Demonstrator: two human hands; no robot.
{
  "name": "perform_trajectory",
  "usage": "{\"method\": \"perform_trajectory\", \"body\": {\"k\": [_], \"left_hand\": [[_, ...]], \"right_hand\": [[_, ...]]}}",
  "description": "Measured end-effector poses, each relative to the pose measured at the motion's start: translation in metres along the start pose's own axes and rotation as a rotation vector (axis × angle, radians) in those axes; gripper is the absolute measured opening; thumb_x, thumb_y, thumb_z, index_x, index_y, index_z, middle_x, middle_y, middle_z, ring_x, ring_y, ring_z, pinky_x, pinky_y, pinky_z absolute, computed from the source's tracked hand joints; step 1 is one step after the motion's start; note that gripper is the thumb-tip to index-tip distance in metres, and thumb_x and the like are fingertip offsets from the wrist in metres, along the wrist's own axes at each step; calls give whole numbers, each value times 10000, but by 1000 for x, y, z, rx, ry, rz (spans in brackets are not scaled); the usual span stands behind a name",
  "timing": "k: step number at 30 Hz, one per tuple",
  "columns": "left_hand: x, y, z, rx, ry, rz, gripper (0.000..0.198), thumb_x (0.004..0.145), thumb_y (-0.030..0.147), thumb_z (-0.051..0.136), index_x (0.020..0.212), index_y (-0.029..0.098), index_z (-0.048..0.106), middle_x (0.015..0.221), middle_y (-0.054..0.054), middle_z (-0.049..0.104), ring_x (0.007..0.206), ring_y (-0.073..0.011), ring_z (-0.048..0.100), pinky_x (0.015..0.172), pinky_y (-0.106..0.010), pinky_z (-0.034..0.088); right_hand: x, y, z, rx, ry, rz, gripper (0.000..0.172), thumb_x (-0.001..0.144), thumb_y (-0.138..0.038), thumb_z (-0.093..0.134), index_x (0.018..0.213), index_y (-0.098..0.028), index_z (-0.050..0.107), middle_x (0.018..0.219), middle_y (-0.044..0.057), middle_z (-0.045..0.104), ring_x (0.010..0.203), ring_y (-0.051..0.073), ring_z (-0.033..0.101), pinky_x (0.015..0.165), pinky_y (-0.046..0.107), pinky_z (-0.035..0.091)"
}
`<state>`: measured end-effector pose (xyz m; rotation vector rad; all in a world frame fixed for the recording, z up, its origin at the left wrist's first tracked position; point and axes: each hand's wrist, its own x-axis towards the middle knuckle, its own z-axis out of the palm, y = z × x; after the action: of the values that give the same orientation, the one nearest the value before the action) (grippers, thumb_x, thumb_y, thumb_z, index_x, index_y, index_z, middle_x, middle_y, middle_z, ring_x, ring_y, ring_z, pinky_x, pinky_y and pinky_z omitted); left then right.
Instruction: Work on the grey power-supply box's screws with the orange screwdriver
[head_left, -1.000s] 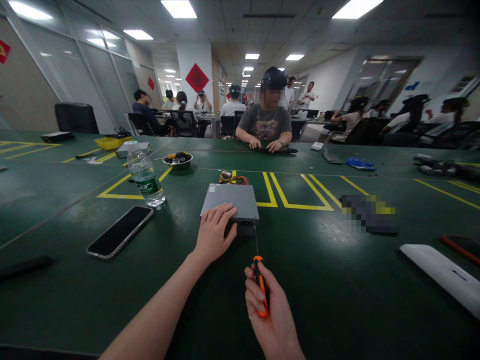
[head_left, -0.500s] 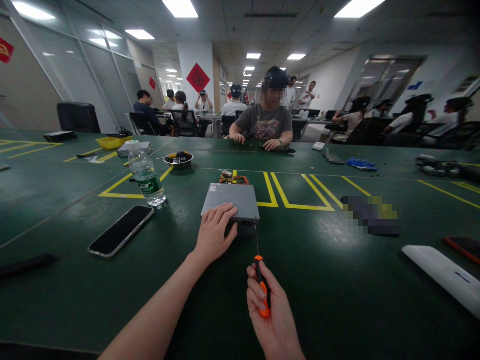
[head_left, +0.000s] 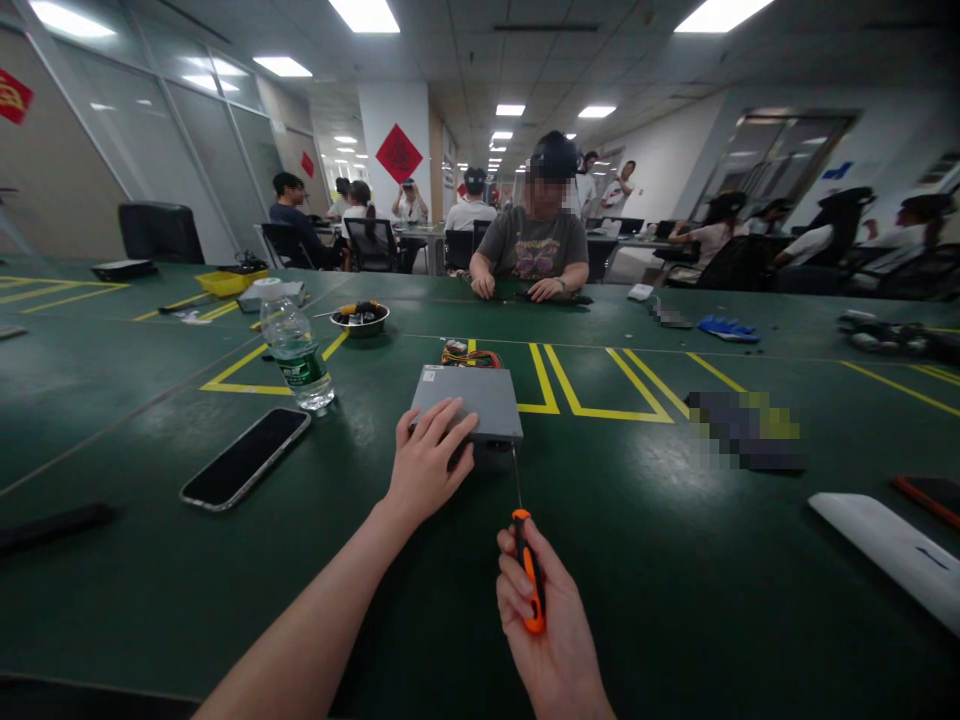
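A grey metal box [head_left: 487, 395] with a socket on its near face lies on the green table, and a bundle of coloured wires [head_left: 469, 355] comes out behind it. My left hand [head_left: 429, 455] rests on the box's left near corner, fingers spread over the top and thumb at the near face. My right hand [head_left: 544, 590] is closed round the orange and black handle of a screwdriver [head_left: 530, 570]. The screwdriver's thin shaft points away from me, and its tip meets the near face by the right corner.
Left of the box are a phone [head_left: 247, 458], a water bottle [head_left: 300, 355] and a metal bowl [head_left: 360, 320] of small items. A white object [head_left: 885, 550] lies at the right. Across the table sits a person [head_left: 534, 240]; a blue item [head_left: 727, 328] lies farther right.
The fingers of my left hand have shifted and spread a little on the box. The screwdriver's handle has turned slightly in my right hand. The person opposite has moved a hand inward.
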<state>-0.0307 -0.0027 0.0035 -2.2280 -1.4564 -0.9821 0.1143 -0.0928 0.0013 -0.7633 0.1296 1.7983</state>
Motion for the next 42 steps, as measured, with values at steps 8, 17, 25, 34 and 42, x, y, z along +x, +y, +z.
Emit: {"method": "perform_trajectory", "body": {"k": [8,17,25,34,42], "left_hand": [[0,-2,1,-45,-2,-15,356,841,254,464,1195,255,502,1257,-40,534,1175,-212,455,967,-390,310],[1,0,2,-66,11,-61,345,823,255,484,1166,232,506,1225,-43,556,1153,-211,466,958,-391,304],[1,0,2,-59,7,-79,326,817,258,487,1142,237,512,1223,-38,555,1152,-212,466,952,-388,302],[1,0,3,-60,6,-86,329,816,260,487,1143,240,506,1225,-31,554,1151,-209,462,950,-387,301],[1,0,3,-79,10,-85,333,816,246,487,1149,241,508,1221,-44,557,1152,-221,462,946,-403,301]], "right_hand": [[-1,-4,5,-45,50,30,192,904,-251,439,859,-106,557,670,18,549,373,11,331,298,103,255],[-5,-4,5,12,67,44,200,909,-261,437,931,-99,551,710,25,535,430,18,397,322,95,300],[-6,-3,5,-28,80,4,168,908,-216,438,840,-101,538,681,8,509,390,6,343,283,91,227],[-4,-3,3,-10,45,37,179,902,-253,437,872,-112,544,693,9,511,364,-6,305,281,89,229],[-5,-5,3,16,50,66,185,896,-247,456,930,-94,554,659,3,499,416,21,394,312,98,287]]}}
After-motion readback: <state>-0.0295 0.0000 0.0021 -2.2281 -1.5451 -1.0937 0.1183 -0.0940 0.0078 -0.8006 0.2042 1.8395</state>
